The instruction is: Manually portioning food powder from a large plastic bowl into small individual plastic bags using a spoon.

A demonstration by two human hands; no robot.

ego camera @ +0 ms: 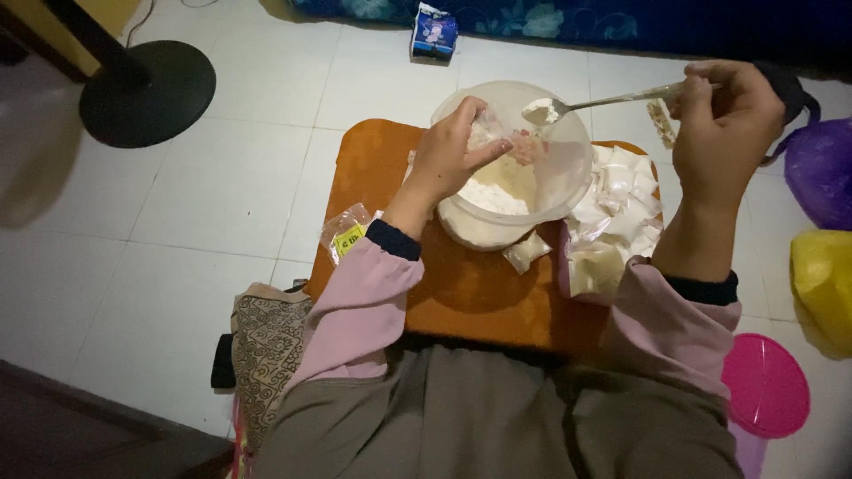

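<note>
Fingers (479, 124) of the left hand (448, 160) pinch a small clear bag (486, 133) over the flour bowl (568, 177); right hand (723, 124) grips a spoon (603, 102) heaped with white powder, just beside the bag

We judge this a home, with food work done at floor level. A low orange table (461, 293) stands on white floor tiles (222, 195). Beyond the table lies floral blue bedding (532, 18); left of it, a round black stand base (146, 93).
</note>
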